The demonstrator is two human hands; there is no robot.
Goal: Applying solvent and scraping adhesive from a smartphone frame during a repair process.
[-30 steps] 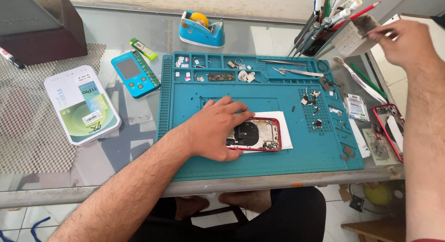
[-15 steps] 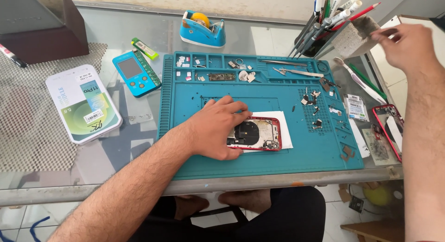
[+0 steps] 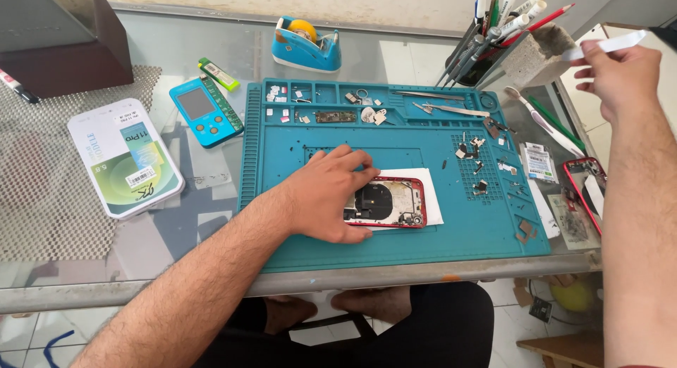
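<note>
The left hand point(image 3: 328, 195) lies palm down on the left end of an opened red phone point(image 3: 388, 203), fingers spread and flat, pressing it to a white sheet point(image 3: 431, 192) rather than closing round it. The phone sits low in the middle of the frame with its long axis running left to right; its open side faces up, showing a dark round coil and metal parts, and its right end points toward the right edge of the frame. Phone and sheet rest on a teal mat point(image 3: 296, 234) that fills the centre. The right hand point(image 3: 619, 75), raised at the upper right, pinches a thin white tool point(image 3: 610, 44) between thumb and fingers; the tool's long axis runs nearly level, its free end pointing right and slightly up. Just left of that hand a grey block point(image 3: 539, 56) holds pens and tools upright. Along the mat's top edge, small compartments hold screws and bits, with tweezers point(image 3: 441, 108) lying lengthwise near them. At the right edge, off the mat, lies a red-framed screen point(image 3: 589, 188). Left of the mat sit a blue tester point(image 3: 204, 111) and a white box point(image 3: 127, 156), with a blue tape dispenser point(image 3: 307, 47) at the top centre. All of it rests on a glass table point(image 3: 106, 262).
</note>
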